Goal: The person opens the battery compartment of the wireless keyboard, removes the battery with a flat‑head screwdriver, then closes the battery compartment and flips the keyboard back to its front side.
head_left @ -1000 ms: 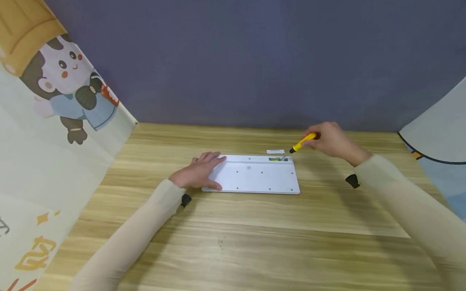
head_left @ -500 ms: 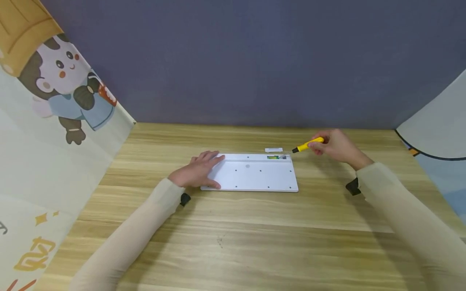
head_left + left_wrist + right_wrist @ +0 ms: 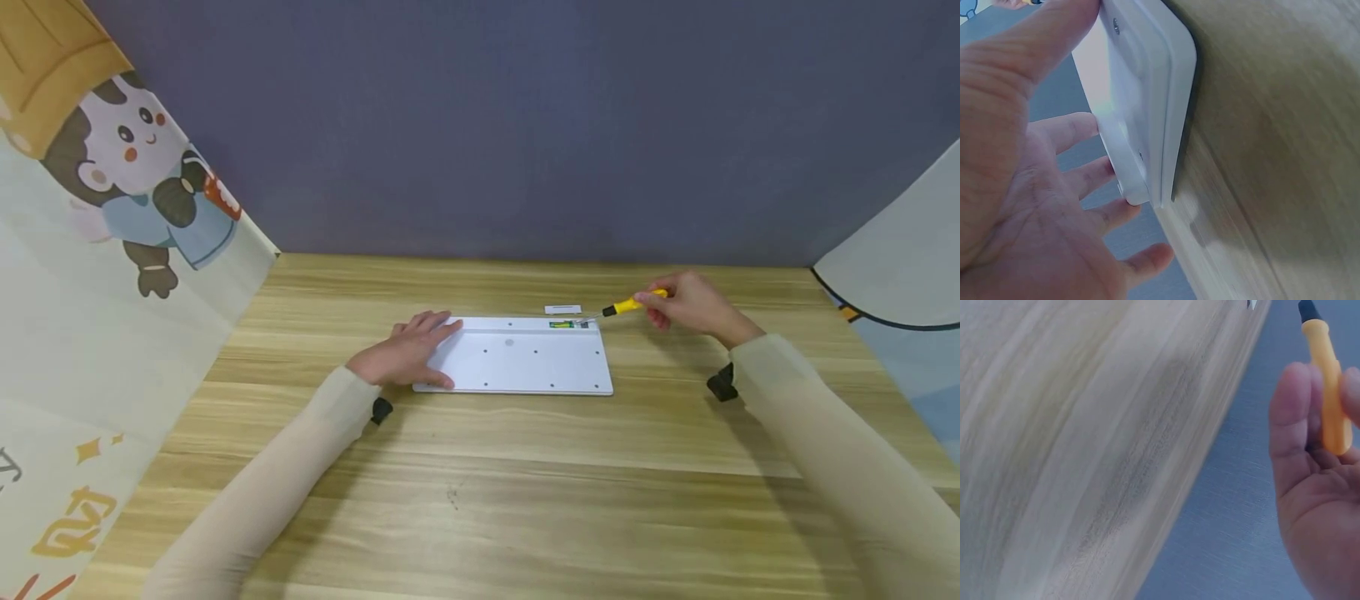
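Note:
A white keyboard (image 3: 517, 362) lies underside up on the wooden table, small dark screw holes dotting it. My left hand (image 3: 408, 354) rests on its left end, thumb along the front edge and fingers spread at the back edge. Green-and-gold battery (image 3: 561, 325) shows in the slot near its back right corner. My right hand (image 3: 693, 304) pinches the yellow handle of a screwdriver (image 3: 625, 307), also seen in the right wrist view, where the handle (image 3: 1329, 387) lies between thumb and fingers. The screwdriver's metal shaft slants left to the slot; its exact tip contact is too small to tell.
A small white battery cover (image 3: 562, 309) lies on the table (image 3: 525, 483) just behind the keyboard. The dark blue-grey back wall (image 3: 525, 133) rises beyond the table's far edge. A printed panel (image 3: 135, 192) stands along the left side.
My right hand has moved slightly right and down, and the screwdriver lies at a flatter slant, its tip still at the slot. The left hand keeps its place on the keyboard.

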{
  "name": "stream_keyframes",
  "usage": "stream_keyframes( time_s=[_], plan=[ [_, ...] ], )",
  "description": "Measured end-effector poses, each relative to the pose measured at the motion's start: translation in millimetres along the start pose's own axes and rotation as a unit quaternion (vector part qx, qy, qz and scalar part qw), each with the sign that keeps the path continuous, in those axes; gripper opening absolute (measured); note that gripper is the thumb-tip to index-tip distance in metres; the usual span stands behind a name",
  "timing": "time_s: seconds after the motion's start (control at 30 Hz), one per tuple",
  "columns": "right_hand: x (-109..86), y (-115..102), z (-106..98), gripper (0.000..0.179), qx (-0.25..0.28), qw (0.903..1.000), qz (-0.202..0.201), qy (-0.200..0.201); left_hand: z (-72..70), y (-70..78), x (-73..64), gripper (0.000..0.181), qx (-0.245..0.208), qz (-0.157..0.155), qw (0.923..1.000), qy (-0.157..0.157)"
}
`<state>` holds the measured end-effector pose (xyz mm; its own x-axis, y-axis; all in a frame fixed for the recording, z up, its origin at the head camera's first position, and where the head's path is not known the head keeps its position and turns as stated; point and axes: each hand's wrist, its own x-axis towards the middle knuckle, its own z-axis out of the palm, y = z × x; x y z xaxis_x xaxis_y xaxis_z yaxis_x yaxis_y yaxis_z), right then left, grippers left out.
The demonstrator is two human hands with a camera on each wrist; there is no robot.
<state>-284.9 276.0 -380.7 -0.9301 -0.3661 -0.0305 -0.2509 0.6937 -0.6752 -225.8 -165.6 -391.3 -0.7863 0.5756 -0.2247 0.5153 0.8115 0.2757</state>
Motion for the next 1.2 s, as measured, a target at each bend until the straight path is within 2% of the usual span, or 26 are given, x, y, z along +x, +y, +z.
stream_keyframes(
  time_s=[0.17, 0.57, 0.73, 0.83, 1.0, 1.2],
  plan=[
    [1.0, 1, -1, 0.045, -0.038, 0.9989, 0.017, -0.022, -1.8, 1.0, -1.3, 0.097, 0.002, -0.001, 1.0, -0.003],
    [14.9, 31, 8, 0.053, -0.011, 0.9956, 0.046, -0.081, 3.9, 3.1, 10.0, 0.097, 0.018, -0.019, 0.9996, -0.014],
    [21.6, 44, 10, 0.052, 0.005, 0.995, 0.04, -0.091, 5.4, 5.5, 17.6, 0.097, 0.016, -0.027, 0.9994, -0.014],
    [29.9, 51, 1, 0.049, 0.001, 0.996, 0.022, -0.087, 4.4, 8.1, 25.7, 0.097, 0.016, -0.031, 0.9994, -0.007],
    [44.1, 59, -16, 0.049, -0.033, 0.9978, -0.011, -0.056, 2.2, 12.7, 38.3, 0.097, 0.014, -0.043, 0.999, -0.004],
    [61.3, 70, -35, 0.046, -0.063, 0.9976, -0.014, -0.026, -1.1, 18.8, 52.5, 0.097, 0.013, -0.059, 0.9982, 0.002]
  ],
)
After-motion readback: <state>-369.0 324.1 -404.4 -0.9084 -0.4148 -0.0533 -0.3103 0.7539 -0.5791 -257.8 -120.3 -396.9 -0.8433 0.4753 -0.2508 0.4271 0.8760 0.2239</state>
